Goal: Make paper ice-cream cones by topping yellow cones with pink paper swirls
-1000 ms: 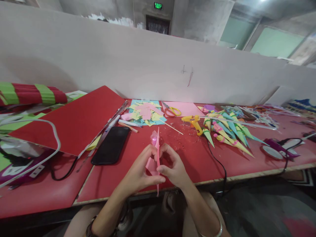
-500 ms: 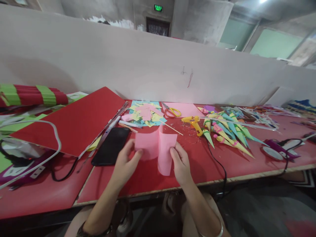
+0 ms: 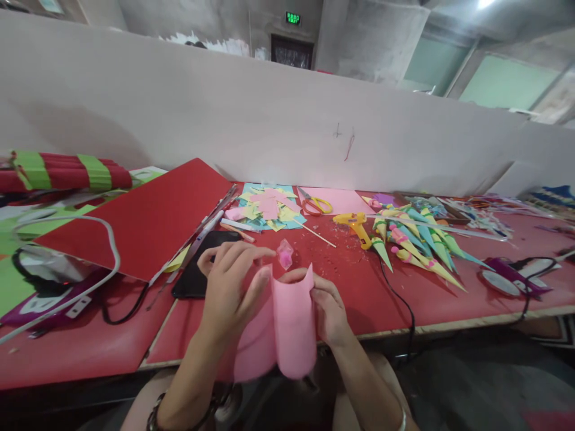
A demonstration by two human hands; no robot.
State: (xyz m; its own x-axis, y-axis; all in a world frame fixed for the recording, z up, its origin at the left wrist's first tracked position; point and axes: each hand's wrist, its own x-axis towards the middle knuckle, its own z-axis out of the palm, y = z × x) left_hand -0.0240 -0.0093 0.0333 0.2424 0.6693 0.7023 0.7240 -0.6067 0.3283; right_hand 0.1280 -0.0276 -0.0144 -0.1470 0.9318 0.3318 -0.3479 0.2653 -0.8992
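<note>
A sheet of pink paper (image 3: 295, 323) curls downward over the table's front edge, with a fold or crease between its two halves. My right hand (image 3: 330, 305) grips its right edge, fingers behind and thumb in front. My left hand (image 3: 236, 281) is over the paper's left half with fingers stretched out and thumb apart; whether it touches the paper I cannot tell. Just beyond the paper lies a small clear packet with something pink in it (image 3: 284, 255). A black phone (image 3: 193, 272) lies left of my left hand, partly covered by it.
A yellow glue gun (image 3: 356, 227) lies to the right, near several paper cones (image 3: 422, 233). Scissors (image 3: 317, 203), a thin stick (image 3: 317, 231) and paper scraps (image 3: 269, 205) are behind. Red card (image 3: 148, 221) and a purple power strip (image 3: 49, 299) sit left.
The pink paper has come down and closer to me, its right half more curled. My left hand has left its left edge and risen with fingers spread. The small packet now shows.
</note>
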